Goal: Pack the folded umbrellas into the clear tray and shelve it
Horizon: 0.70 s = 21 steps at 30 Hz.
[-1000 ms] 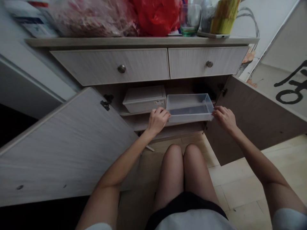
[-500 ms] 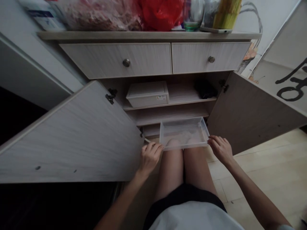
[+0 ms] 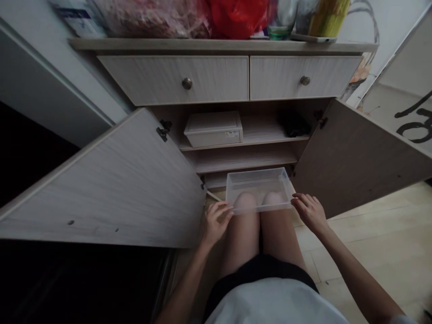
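Note:
A shallow clear plastic box (image 3: pixel 248 180) is held level above my knees, and my legs show through its bottom. My left hand (image 3: pixel 218 219) pinches its near left corner between thumb and fingers. At the near right corner, my right hand (image 3: pixel 308 210) grips the edge with its fingertips. Behind the box stands a light wood-grain cabinet with a left door (image 3: pixel 128 189) and a right door (image 3: pixel 364 162) swung open. On its upper shelf sits a white box (image 3: pixel 214 130) with a small label, and a black object (image 3: pixel 293 124) lies farther right.
Two closed drawers with round knobs, a left drawer (image 3: pixel 216 85) and a right drawer (image 3: pixel 276 83), run under the cabinet top. On top stand a red bag (image 3: pixel 238 18), a clear bag (image 3: pixel 151 18), a glass (image 3: pixel 281 22) and a yellow container (image 3: pixel 327 18). Light tiles (image 3: pixel 371 234) cover the floor.
The view has shifted slightly, so the cabinet sits a little farther right and higher. My left fingers have moved slightly on the clear box's corner; both hands still hold it.

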{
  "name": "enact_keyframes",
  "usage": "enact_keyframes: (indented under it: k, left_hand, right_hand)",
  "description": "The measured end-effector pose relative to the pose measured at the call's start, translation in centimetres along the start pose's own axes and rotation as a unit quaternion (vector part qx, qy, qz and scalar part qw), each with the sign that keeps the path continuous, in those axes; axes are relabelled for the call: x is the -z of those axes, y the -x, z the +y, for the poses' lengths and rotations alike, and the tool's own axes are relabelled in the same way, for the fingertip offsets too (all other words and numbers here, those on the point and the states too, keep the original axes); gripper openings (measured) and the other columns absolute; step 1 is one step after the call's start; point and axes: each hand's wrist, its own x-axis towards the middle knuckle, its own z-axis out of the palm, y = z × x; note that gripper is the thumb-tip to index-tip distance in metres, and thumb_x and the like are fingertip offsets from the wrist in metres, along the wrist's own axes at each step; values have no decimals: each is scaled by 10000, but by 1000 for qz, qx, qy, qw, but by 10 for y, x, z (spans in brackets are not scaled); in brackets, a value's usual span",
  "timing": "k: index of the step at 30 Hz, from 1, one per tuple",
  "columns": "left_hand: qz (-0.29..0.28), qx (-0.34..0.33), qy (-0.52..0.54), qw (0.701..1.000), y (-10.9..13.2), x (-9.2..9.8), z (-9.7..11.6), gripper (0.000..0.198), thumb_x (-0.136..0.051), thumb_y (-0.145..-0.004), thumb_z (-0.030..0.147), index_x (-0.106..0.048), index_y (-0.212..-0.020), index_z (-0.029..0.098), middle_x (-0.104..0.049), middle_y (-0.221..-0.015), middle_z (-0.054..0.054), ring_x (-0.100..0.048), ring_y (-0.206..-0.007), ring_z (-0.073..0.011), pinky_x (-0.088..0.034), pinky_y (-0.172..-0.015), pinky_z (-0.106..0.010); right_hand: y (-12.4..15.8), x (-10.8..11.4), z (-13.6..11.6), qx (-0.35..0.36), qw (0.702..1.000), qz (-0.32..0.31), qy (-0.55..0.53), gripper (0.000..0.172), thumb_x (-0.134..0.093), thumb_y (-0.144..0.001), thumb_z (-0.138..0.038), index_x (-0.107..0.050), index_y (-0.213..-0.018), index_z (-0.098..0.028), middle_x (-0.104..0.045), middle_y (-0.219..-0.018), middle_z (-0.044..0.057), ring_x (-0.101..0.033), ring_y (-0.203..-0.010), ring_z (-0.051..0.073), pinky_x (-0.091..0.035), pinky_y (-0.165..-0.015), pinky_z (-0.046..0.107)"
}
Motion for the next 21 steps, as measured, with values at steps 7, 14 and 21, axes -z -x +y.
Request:
enact_keyframes:
  k: [7, 14, 21]
  left_hand:
    - [-6, 332, 286, 899, -22, -34, -7, 646, -542, -854, 715, -682, -1276, 247, -619, -1421, -110, -486, -1407, -299, -376, -1178, -458]
    - [-39, 377, 364, 851, -30, -34, -3, 543, -637, -843, 634, -698, -1270, 306, -582, -1470, -41, -486, -1411, -308, -420, -1160, -462]
    - [-34, 389, 382, 838, -29, -37, 0, 631, -637, -852, 643, -622, -1385, 305, -590, -1463, -69, -624, -1267, -310, -473, -1103, -459]
  right_hand:
    - [-7, 3, 3, 14, 1000, -13, -11, 262, -505, -985, -155, -725, -905, -273, -742, -1075, 53, -629, -903, 217, -371, -732, 353]
    - [-41, 10, 35, 22, 995, -32, -91, 261, -579, -976, -449, -744, -1055, -264, -742, -1032, 69, -640, -907, 221, -420, -748, 351]
    - [-192, -49, 129, -240, 970, 1, -31, 325, -512, -967, -309, -701, -1174, -144, -677, -1176, 167, -618, -1051, 289, -469, -863, 377]
